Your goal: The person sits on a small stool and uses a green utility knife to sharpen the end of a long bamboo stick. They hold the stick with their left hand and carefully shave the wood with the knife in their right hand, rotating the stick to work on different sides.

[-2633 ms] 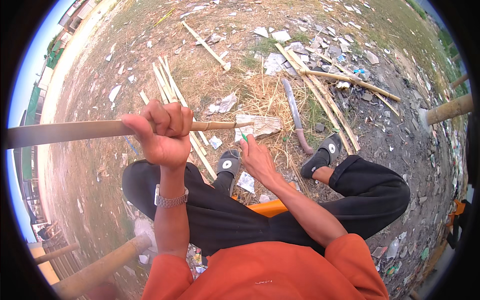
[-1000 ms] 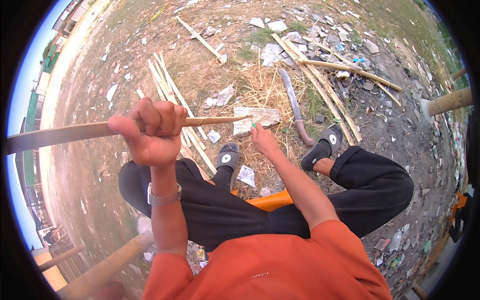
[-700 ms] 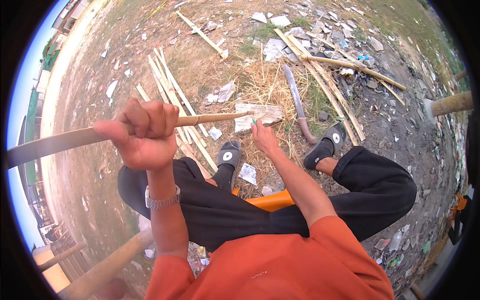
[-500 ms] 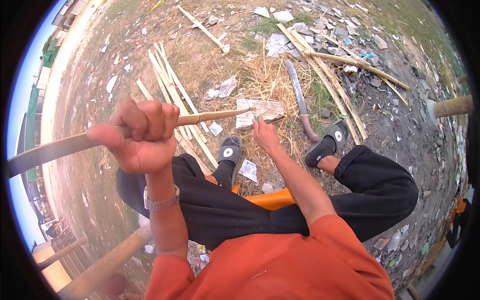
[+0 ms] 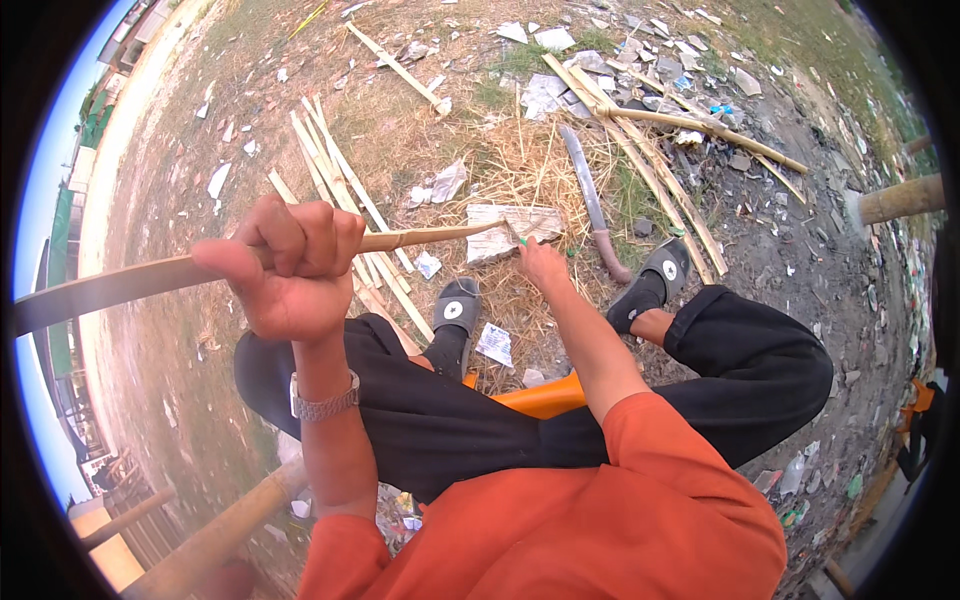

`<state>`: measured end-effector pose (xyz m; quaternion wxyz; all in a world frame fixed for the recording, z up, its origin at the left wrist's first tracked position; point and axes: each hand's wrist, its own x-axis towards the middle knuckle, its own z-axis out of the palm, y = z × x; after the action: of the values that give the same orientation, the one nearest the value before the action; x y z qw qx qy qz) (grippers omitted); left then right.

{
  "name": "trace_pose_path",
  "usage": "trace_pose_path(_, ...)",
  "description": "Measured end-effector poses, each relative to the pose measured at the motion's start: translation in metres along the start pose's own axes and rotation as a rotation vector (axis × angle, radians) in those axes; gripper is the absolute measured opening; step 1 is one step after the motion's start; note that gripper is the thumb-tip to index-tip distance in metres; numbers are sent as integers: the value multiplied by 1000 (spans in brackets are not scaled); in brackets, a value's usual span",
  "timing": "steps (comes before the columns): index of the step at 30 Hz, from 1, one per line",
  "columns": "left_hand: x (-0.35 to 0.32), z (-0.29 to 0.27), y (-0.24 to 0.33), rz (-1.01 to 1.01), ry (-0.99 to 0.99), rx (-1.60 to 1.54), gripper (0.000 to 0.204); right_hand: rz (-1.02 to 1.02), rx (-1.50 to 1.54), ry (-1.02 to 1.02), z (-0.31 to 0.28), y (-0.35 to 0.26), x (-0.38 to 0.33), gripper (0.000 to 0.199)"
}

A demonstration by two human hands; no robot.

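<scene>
My left hand (image 5: 295, 265) is closed around a long bamboo strip (image 5: 430, 236), raised over my left knee. From the left rim the strip runs across to its narrow tip, above a pale wooden block (image 5: 485, 245) on the ground. My right hand (image 5: 544, 267) is closed on a small green-handled tool (image 5: 524, 241) beside that tip. Most of the tool is hidden in my fingers, and its thin front end is hard to make out. Just right of the block lies a machete (image 5: 590, 185), its brown handle toward my right foot.
Split bamboo strips (image 5: 325, 150) lie ahead on the left. More long strips (image 5: 650, 165) and a bamboo pole (image 5: 715, 125) lie at the right. Straw (image 5: 520, 165) and broken scraps cover the ground. An orange seat (image 5: 540, 398) shows under my legs; bamboo posts (image 5: 900, 199) stand at both sides.
My right hand with the green-handled tool has shifted slightly right and nearer to me. My left hand and the bamboo strip have moved a little; both grips stay closed.
</scene>
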<state>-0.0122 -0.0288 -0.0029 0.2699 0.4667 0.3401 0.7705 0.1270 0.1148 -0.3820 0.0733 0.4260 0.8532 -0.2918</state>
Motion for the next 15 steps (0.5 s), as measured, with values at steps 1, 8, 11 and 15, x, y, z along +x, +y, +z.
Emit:
trace_pose_path(1,1,0,1,0,13,17,59,14,-10,-12,4,1,1,34)
trace_pose_path(8,-1,-7,5,10,58,46,58,71,-7,-20,-34,-17,-8,38)
trace_pose_path(11,0,-2,4,21,17,82,58,30,146,-7,-91,-43,-18,40)
trace_pose_path(15,0,1,7,21,103,138,58,-157,331,-42,-173,-102,-57,43)
